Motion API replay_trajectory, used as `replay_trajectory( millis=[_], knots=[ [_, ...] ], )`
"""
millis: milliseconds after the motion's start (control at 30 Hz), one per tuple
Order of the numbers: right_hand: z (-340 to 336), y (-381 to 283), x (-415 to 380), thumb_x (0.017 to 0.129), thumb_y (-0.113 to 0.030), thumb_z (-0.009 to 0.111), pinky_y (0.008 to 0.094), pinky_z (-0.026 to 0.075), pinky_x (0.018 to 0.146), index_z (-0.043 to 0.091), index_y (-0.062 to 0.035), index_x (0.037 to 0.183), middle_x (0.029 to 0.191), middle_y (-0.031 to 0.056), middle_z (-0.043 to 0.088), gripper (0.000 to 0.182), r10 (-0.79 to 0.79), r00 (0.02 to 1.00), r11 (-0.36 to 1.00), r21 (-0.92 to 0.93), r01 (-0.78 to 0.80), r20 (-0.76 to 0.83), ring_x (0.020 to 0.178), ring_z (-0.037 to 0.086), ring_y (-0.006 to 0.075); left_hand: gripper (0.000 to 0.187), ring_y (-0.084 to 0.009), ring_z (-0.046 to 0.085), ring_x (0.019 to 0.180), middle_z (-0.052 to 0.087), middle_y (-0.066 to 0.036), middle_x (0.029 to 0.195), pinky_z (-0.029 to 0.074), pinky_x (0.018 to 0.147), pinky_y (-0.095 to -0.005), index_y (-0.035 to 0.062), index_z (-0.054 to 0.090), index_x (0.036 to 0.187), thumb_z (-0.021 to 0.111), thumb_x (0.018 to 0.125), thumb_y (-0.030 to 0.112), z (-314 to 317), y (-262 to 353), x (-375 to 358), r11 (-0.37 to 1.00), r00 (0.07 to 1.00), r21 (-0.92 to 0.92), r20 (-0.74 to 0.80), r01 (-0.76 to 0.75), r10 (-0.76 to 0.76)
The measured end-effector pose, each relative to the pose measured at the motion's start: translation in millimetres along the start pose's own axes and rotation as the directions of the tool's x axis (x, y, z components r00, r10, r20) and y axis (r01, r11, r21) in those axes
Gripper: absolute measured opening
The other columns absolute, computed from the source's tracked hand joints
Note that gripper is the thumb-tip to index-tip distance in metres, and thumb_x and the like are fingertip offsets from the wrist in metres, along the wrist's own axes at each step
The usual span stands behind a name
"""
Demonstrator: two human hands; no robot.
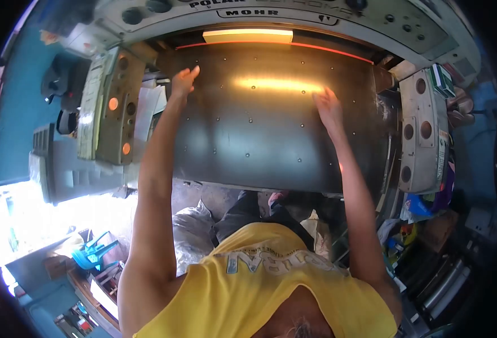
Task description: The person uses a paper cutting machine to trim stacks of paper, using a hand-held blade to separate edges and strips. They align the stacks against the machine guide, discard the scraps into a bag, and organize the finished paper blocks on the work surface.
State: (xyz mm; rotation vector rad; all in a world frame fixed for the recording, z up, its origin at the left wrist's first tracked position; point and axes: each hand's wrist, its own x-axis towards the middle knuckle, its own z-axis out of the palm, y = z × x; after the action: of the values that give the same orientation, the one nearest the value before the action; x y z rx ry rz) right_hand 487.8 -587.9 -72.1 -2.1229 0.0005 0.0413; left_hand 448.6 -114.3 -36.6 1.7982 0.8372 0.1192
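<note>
Both arms reach forward over the dark metal table [271, 135] of a large machine. My left hand [185, 80] is above the table's left back part, fingers apart, with nothing in it. Over the right back part is my right hand [327, 101], its fingers slightly bent and partly spread, holding nothing that I can see. A pale yellow block [248, 36] lies at the back of the table, under the machine's front beam [276, 12]. A thin red line runs across the table near that block. Whether either hand touches the surface is unclear.
A control box [118, 107] stands left of the table, with papers [149, 107] beside it. Another box with round holes [423, 132] is at the right. Silvery sacks [192, 231] lie on the floor below. A blue plastic item [93, 252] is at lower left.
</note>
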Motion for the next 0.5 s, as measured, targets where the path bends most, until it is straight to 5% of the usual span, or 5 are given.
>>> replay_trajectory(
  millis=[67,200,267,333,500],
  knots=[
    [29.5,-37.2,35.3,0.093,-0.035,0.074,0.0397,0.053,0.096,0.05,0.0018,0.144,0.124,0.0187,0.066,0.067,0.063,0.998,0.993,-0.103,-0.063,-0.001,0.113,0.066,0.0293,0.081,-0.0224,0.061,0.117,0.064,-0.014,0.131,0.051,0.092,-0.0378,-0.0004,0.054,0.143,0.079,0.086,0.052,11.5,6.6,48.7,0.996,0.993,0.059,0.099,-0.066,0.06],
    [58.7,21.9,13.7,0.089,-0.034,0.074,0.0458,0.046,0.106,0.048,0.0014,0.144,0.134,0.024,0.057,0.07,-0.421,0.894,0.889,-0.262,0.374,-0.153,0.127,0.054,0.0394,0.069,-0.0228,0.063,0.116,0.065,-0.013,0.128,0.052,0.094,-0.0381,-0.0017,0.06,0.135,0.079,0.089,0.047,59.1,-7.6,62.2,0.955,0.96,-0.123,0.033,-0.271,0.277],
    [38.2,11.7,-35.0,0.089,-0.03,0.073,0.0462,0.044,0.107,0.049,-0.0001,0.142,0.137,0.025,0.053,0.066,-0.424,0.897,0.88,-0.291,0.375,-0.126,0.128,0.051,0.0414,0.056,-0.0257,0.062,0.118,0.066,-0.015,0.127,0.05,0.099,-0.0384,0.0001,0.063,0.133,0.076,0.093,0.038,82.6,-48.1,40.9,0.891,0.897,-0.126,0.016,-0.437,0.442],
    [24.8,27.4,-80.5,0.09,-0.03,0.073,0.047,0.042,0.11,0.047,-0.0015,0.144,0.14,0.0254,0.049,0.067,-0.335,0.924,0.918,-0.282,0.277,-0.184,0.13,0.049,0.0419,0.05,-0.0297,0.06,0.121,0.064,-0.018,0.128,0.047,0.105,-0.0399,0.0015,0.063,0.134,0.074,0.095,0.032,76.6,-73.5,-6.2,0.571,0.6,0.258,0.048,-0.78,0.798],
    [-7.5,39.5,-148.5,0.089,-0.032,0.075,0.0479,0.04,0.111,0.042,-0.0016,0.146,0.14,0.0247,0.048,0.072,-0.32,0.915,0.87,-0.458,0.181,-0.245,0.13,0.046,0.0427,0.046,-0.0348,0.056,0.123,0.06,-0.021,0.129,0.043,0.108,-0.0457,-0.0015,0.063,0.129,0.072,0.094,0.026,80.6,-50.1,-26.4,0.667,0.687,0.185,0.067,-0.721,0.724]
  ],
)
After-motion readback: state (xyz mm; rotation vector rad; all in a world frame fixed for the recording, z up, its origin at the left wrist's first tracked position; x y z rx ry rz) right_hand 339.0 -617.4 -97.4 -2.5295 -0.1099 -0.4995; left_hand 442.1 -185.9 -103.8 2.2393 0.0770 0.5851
